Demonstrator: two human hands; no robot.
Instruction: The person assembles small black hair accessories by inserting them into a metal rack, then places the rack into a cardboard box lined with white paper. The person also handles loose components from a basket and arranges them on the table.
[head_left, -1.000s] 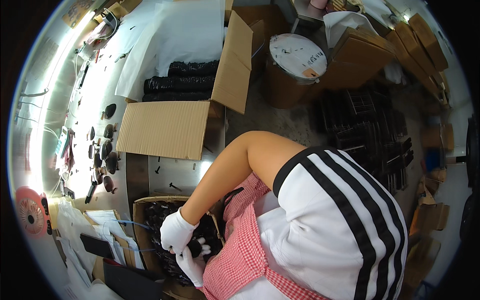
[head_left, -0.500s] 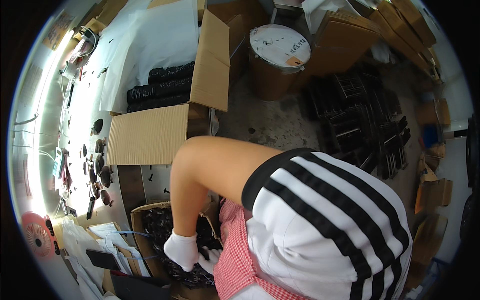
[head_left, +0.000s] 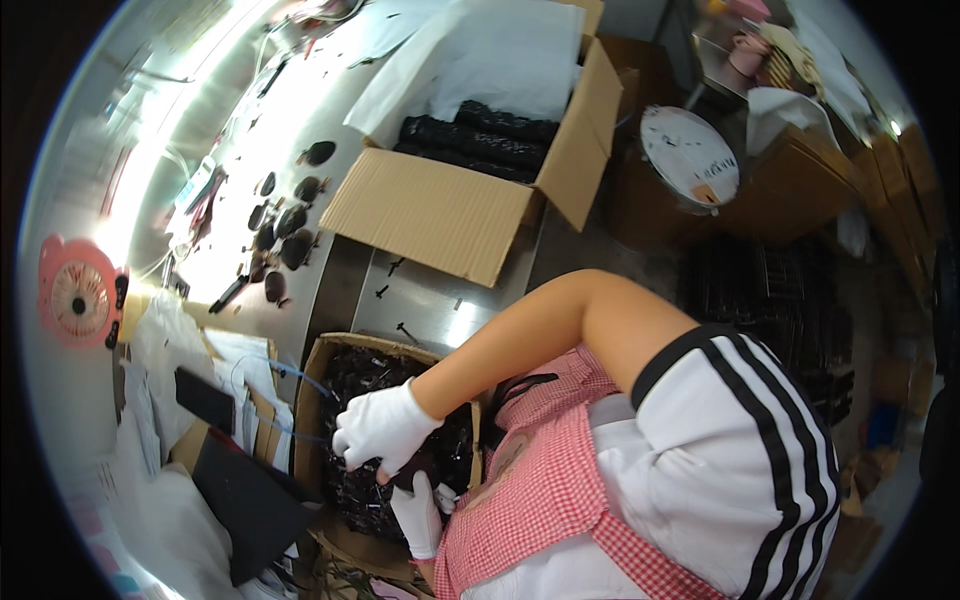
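R hand [head_left: 387, 428] turned, now over box [head_left: 310, 463] of blk pcs [head_left: 358, 505] near L hand [head_left: 416, 512]; can't tell either grip.

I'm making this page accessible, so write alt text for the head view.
A white-gloved right hand and left hand are close together over an open cardboard box of small, glossy dark pieces; whether they hold anything is unclear. Farther up, another open carton contains black rolls, and a pink fan is at left.
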